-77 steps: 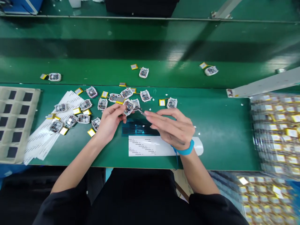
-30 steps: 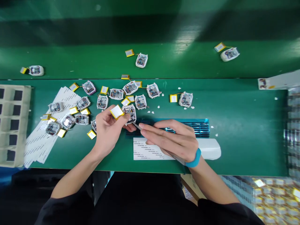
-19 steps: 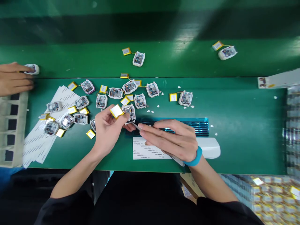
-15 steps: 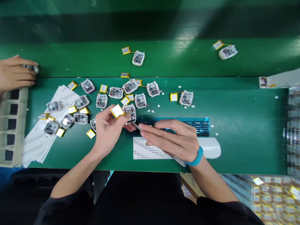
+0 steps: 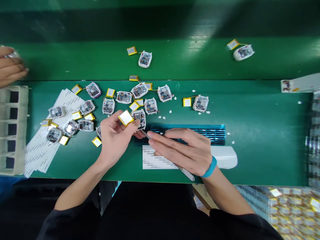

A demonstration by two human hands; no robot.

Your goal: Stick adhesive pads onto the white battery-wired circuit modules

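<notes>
My left hand (image 5: 116,136) is closed on a white watch case (image 5: 141,118) with a circuit board inside, its thumb on the board. A yellow-edged battery (image 5: 125,117) sits at the fingers of the same hand. Metal tweezers (image 5: 186,173) lie in the grip of my right hand (image 5: 183,150), their tip at the lower edge of the case. Under and behind the right hand are a blue glossy strip (image 5: 217,134) and a white printed sheet (image 5: 160,160). Several more watch cases with batteries, one of them (image 5: 108,106) nearby, lie around to the left and behind.
Printed sheets (image 5: 40,156) and a compartment tray (image 5: 21,133) are at the left, with another person's hand (image 5: 11,68) above. A lone case (image 5: 200,103) lies right of centre. A white box (image 5: 300,83) stands at the right edge, with stacked parts (image 5: 290,213) below.
The other person's hand has moved left, with a part in it. My two hands hold nearly the same pose, the tweezers' rear end having shifted slightly.
</notes>
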